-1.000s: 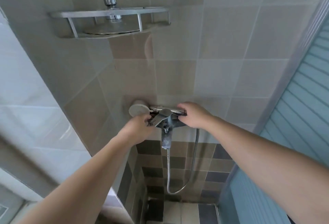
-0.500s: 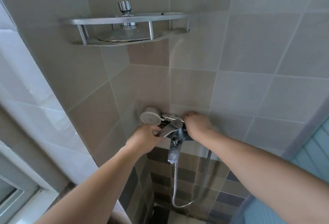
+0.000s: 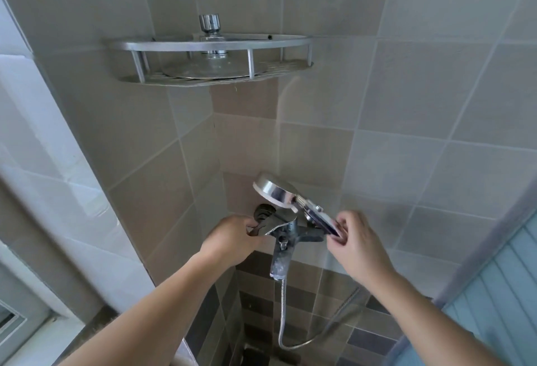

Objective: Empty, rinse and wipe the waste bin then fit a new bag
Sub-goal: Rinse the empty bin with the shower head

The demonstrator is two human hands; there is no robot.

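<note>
A chrome hand shower [image 3: 279, 191] is lifted off the wall mixer tap [image 3: 286, 232] in the tiled shower corner. My right hand [image 3: 353, 242] grips its handle, with the round head tilted up and to the left. My left hand [image 3: 232, 239] is closed on the tap's lever at the left side of the mixer. A metal hose [image 3: 283, 316] hangs from the spout and loops back up toward the right. The waste bin is not in view.
A metal corner shelf [image 3: 209, 60] with a chrome fitting on it hangs above on the tiled wall. A pale blue slatted door [image 3: 499, 293] stands at the right. A window frame [image 3: 17, 319] shows at the lower left.
My right hand has lifted the hand shower off the mixer and drawn it to the right. My left hand stays on the lever. The view has tilted upward.
</note>
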